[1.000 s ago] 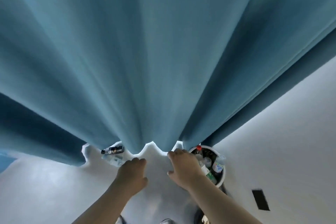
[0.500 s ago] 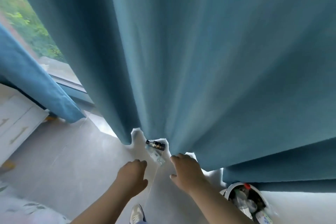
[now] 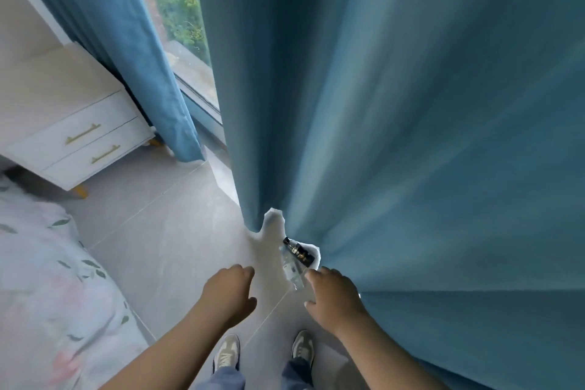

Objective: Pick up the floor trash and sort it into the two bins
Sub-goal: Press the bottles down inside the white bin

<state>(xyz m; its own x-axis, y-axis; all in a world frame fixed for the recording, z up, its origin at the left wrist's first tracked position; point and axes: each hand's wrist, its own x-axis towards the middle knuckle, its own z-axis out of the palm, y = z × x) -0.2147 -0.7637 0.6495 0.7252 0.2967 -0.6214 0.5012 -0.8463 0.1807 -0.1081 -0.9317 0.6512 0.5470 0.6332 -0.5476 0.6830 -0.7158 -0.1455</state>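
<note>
Two pieces of trash lie on the grey floor at the foot of the blue curtain [image 3: 411, 136]: a small dark bottle [image 3: 299, 251] and, just below it, a clear plastic bottle [image 3: 292, 272] with a pale label. My right hand [image 3: 334, 296] hovers right beside the clear bottle, fingers loosely curled, holding nothing. My left hand [image 3: 229, 293] hangs further left over bare floor, also loosely curled and holding nothing. Neither bin is in view.
A white drawer unit [image 3: 79, 139] with gold handles stands at the left by a second curtain panel [image 3: 126, 41] and the window [image 3: 177, 9]. A floral bedspread [image 3: 41, 279] fills the lower left. My two shoes [image 3: 262, 351] stand on the tiles below my hands.
My view has swung left: the window, drawers and bed have come into sight and the white bin with bottles has left the frame. The two bottles now lie beside my right hand.
</note>
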